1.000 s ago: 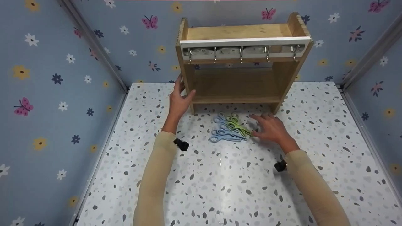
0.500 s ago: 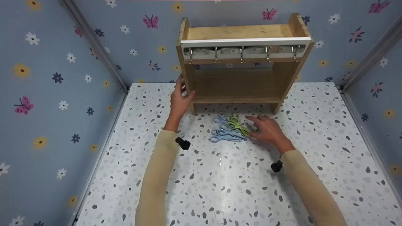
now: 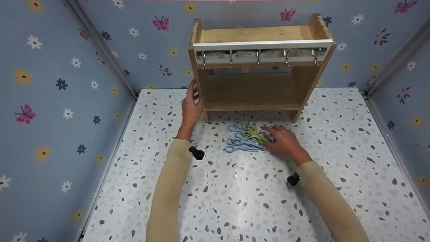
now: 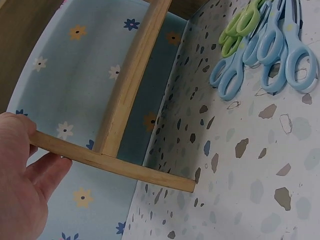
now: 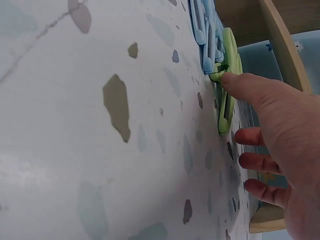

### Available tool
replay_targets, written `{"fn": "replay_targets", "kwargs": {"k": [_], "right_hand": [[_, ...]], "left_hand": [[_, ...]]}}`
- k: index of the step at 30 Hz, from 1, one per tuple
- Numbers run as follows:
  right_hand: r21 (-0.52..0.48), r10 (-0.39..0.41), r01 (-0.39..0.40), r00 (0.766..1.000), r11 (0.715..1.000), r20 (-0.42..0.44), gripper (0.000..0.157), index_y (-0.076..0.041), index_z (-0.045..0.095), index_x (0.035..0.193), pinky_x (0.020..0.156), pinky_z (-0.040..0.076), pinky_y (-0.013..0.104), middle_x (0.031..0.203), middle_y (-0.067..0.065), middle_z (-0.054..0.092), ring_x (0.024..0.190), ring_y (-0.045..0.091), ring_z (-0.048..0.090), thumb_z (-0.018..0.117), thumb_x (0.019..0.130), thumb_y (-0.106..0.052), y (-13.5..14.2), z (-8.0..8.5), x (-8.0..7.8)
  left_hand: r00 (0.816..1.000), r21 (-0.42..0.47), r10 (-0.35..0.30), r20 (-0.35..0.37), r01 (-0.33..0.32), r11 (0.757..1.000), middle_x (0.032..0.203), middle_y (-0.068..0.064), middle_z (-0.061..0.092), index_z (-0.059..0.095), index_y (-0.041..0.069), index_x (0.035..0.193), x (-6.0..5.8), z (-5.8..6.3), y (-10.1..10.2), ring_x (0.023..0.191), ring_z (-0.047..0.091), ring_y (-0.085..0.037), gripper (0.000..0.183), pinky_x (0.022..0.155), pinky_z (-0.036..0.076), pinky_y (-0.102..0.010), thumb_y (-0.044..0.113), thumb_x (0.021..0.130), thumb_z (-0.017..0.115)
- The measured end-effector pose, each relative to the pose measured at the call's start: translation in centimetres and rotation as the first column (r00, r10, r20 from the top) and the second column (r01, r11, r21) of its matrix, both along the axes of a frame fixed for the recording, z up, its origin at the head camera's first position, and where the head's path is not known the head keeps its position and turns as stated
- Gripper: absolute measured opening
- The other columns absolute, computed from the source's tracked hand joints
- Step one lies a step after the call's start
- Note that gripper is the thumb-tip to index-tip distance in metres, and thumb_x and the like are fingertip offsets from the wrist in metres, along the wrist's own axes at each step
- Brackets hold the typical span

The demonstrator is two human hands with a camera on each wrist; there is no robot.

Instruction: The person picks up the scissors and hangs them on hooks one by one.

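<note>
My left hand grips the left side panel of a small wooden shelf unit. In the left wrist view, the thumb and fingers are on opposite sides of that panel's edge. Just in front of the unit lies a loose pile of green scissors and light blue scissors, several in all. My right hand hovers low at the pile's right side, fingers apart and loosely bent. Its thumb tip is at the green scissors in the right wrist view; whether it touches them is unclear.
Metal hooks line a white rail across the unit's upper front. The unit stands on a speckled white tabletop. Blue flowered panels enclose the left, back and right sides.
My right hand has shifted slightly left, closer to the green scissors. The left thumb has drawn back against the side panel's front edge. The unit and the scissors look unmoved.
</note>
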State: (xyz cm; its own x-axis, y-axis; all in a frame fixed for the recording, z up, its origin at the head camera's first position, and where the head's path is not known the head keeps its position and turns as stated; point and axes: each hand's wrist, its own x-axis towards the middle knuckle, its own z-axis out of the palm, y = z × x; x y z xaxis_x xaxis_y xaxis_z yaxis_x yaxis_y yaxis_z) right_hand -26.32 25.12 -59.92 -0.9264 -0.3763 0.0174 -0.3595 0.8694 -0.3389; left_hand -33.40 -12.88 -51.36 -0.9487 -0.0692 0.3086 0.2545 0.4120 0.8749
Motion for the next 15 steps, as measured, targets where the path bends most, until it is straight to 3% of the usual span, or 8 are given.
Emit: {"fn": "replay_targets", "kwargs": {"k": [6,15], "right_hand": [[-0.005,-0.004,0.004,1.0,1.0,0.011,0.062,-0.022,0.063,0.161,0.087,0.059,0.058,0.121,0.017,0.073,0.108,0.037,0.069,0.079,0.103,-0.035,-0.37,0.04,0.17],[0.006,0.006,-0.006,1.0,1.0,-0.007,0.048,-0.019,0.073,0.151,0.084,0.058,0.058,0.117,0.017,0.074,0.106,0.037,0.067,0.075,0.104,-0.029,-0.75,-0.09,0.21]], "left_hand": [[1.0,-0.026,0.007,-0.013,-0.007,1.0,0.167,-0.028,0.058,0.032,0.009,0.178,-0.01,0.04,-0.03,0.145,0.069,-0.045,0.07,0.117,0.062,-0.057,0.008,0.114,0.06],[0.999,-0.081,0.022,0.038,-0.018,0.997,0.166,-0.027,0.059,0.03,0.015,0.179,-0.04,0.43,-0.1,0.145,0.069,-0.043,0.073,0.117,0.062,-0.057,0.012,0.114,0.063]]}}
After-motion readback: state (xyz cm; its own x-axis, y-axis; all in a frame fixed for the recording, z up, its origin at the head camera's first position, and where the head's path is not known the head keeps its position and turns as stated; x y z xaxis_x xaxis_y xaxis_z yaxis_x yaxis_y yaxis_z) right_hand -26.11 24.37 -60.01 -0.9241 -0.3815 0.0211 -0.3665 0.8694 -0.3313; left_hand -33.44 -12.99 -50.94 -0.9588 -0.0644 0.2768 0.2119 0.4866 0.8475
